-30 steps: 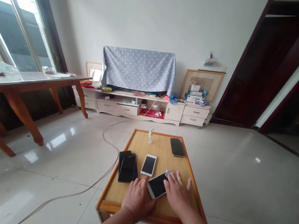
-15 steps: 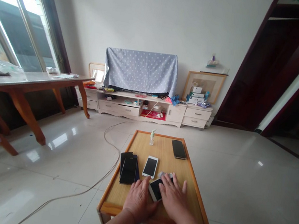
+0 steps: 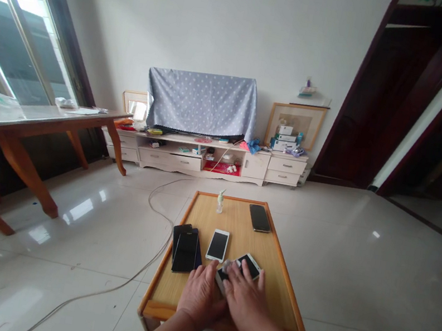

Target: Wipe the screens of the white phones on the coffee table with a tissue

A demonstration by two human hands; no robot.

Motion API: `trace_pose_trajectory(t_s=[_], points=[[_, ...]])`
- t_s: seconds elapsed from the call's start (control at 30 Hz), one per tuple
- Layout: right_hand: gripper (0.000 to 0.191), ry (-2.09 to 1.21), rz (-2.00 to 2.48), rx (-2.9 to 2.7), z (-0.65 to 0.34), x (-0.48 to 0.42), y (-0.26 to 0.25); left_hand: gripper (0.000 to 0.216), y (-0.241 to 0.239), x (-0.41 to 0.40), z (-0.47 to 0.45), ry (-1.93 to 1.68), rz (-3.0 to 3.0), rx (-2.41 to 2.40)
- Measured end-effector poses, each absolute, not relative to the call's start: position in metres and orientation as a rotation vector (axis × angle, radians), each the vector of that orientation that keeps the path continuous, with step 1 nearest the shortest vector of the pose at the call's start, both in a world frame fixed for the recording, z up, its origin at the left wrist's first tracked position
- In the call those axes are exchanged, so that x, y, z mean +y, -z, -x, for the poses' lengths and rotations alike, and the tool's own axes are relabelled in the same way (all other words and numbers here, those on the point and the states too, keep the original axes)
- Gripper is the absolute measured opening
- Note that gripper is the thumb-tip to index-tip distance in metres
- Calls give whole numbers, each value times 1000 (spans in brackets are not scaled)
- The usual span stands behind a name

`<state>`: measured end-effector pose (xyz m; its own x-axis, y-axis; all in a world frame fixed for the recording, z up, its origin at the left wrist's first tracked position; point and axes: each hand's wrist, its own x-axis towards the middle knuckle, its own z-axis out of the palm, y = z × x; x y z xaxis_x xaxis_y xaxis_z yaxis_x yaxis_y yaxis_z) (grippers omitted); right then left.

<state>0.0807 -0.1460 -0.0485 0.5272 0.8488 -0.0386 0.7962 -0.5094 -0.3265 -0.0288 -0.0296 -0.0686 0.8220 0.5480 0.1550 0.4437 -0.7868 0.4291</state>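
Observation:
A white-edged smartphone (image 3: 253, 267) lies slanted near the front of the small wooden table, its dark screen up. My left hand (image 3: 200, 293) is closed on the phone's near left end, thumb at the edge. Over the screen, my right hand (image 3: 246, 301) presses a crumpled pale cloth (image 3: 228, 267) beneath its fingers; much of the phone is hidden by this hand. Just beyond my left hand lies a white smartphone (image 3: 218, 244). To its left, a black smartphone (image 3: 186, 251) rests on other dark devices.
A small pump spray bottle (image 3: 220, 201) stands at the far edge of the wooden table (image 3: 234, 213). Another dark phone (image 3: 259, 218) lies at the far right. A cable (image 3: 116, 286) runs over the floor on the left. Against the wall stands a low cabinet (image 3: 171, 161).
My right hand has slid with the cloth toward the phone's left end, uncovering its far right part. My left hand stays at the near end. The view has shifted slightly right.

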Motion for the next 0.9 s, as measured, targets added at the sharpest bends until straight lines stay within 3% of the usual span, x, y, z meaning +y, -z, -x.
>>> trace_pose_trajectory(t_s=[0.1,0.33,0.57,0.9], points=[[58,-348,2369,-1524,-66,-152,48,69,71,-29,28,-357,-2655,760],[62,-212,2708,-1099,-129,-165,48,76,64,-33,27,-392,-2656,754],[58,-261,2409,-1478,-72,-164,49,70,70,-34,26,-363,-2643,800],[61,-215,2545,-1273,-103,-152,46,71,61,-34,28,-394,-2677,732]])
